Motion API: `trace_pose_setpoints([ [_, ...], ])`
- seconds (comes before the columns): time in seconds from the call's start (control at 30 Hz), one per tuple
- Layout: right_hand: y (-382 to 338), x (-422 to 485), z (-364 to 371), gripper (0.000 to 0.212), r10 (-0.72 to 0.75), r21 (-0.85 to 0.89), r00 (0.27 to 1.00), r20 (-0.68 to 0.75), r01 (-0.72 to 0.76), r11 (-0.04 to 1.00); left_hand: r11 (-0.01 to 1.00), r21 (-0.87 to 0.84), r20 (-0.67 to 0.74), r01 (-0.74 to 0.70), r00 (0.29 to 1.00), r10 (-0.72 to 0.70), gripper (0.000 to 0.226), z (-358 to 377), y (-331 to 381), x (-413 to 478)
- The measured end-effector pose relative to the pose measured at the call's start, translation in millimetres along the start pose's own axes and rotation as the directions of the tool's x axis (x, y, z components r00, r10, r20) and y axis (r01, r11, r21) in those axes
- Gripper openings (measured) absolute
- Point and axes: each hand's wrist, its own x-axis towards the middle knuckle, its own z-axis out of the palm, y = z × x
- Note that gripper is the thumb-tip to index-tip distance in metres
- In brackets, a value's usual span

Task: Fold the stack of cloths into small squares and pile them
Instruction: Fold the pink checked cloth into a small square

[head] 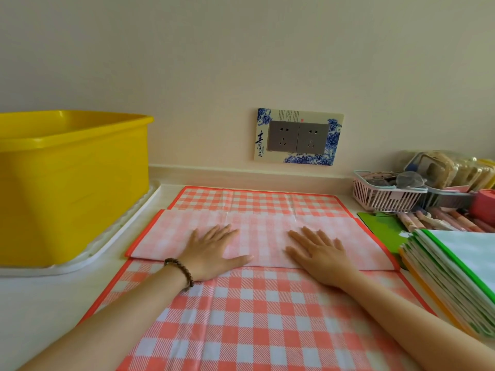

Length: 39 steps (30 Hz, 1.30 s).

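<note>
Cream wall and a pale worktop [40, 303] frame the job. At the centre of the frame an orange-and-white checked cloth [267, 317] lies spread flat on the worktop. A paler folded band [262, 236] lies across its middle, reverse side up. Both hands rest on that band with fingers straight and spread, gripping nothing: the left hand [214, 253] left of centre, the right hand [321, 255] right of centre. They seem to be pressing the fold flat so the crease holds and the layers stay lined up. This reads as an early fold, with the cloth far from a small square. At the right edge sits a stack of cloths [455, 269] with green and orange borders, close enough to reach. At the left a yellow tub [72, 183] stands on a white tray [107, 250], apart from the cloth.
</note>
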Motion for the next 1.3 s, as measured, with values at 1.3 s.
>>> trace_pose_setpoints([
  [1.3, -40.9, -10.5, 0.3, 0.071, -0.128, 0.014, 0.991, 0.037, 0.127, 0.992, 1.0, -0.018, -0.005, -0.01, 1.0, 0.01, 0.088, 4.7, -7.7, 2.2],
])
